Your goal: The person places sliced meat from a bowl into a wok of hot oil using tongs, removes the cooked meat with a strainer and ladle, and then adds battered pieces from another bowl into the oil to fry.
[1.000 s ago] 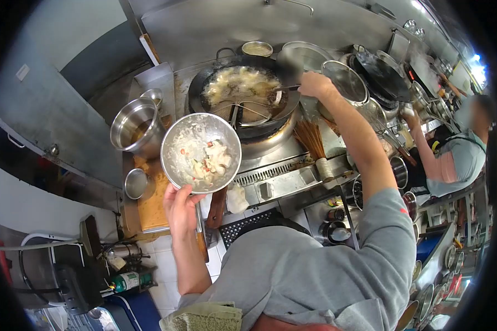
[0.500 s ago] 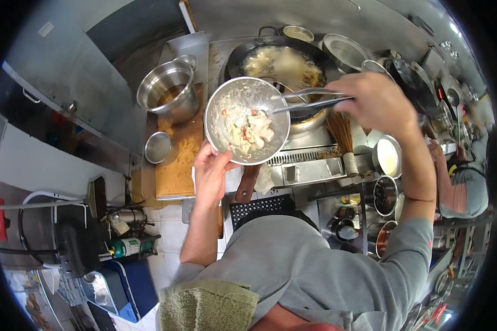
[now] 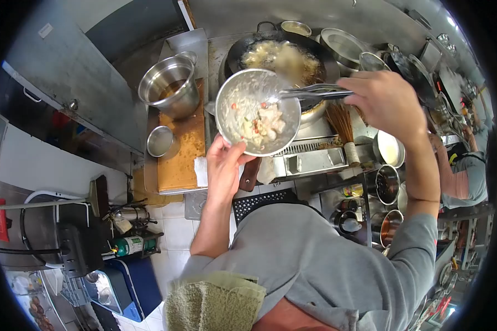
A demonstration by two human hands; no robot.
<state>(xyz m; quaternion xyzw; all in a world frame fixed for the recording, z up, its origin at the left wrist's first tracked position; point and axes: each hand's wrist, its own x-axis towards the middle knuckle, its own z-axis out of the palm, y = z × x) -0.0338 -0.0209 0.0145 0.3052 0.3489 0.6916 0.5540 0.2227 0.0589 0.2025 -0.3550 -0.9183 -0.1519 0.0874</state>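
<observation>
My left hand grips the lower rim of a metal bowl. Pale, batter-coated pieces with red and green bits lie in the bowl. My right hand is closed on metal tongs, whose tips reach over the bowl's right inner side. Behind the bowl sits a black wok with pale food in bubbling oil. The bowl covers the wok's near part, and a blurred patch hides some of the oil.
At left, a metal pot and a small metal cup stand on a wooden board. A bamboo brush is right of the wok. Bowls and pots line the right, where another person stands.
My right hand has left the wok area and now has the tongs at the bowl. My left hand and the bowl have moved right, over the wok's near edge. The view has shifted.
</observation>
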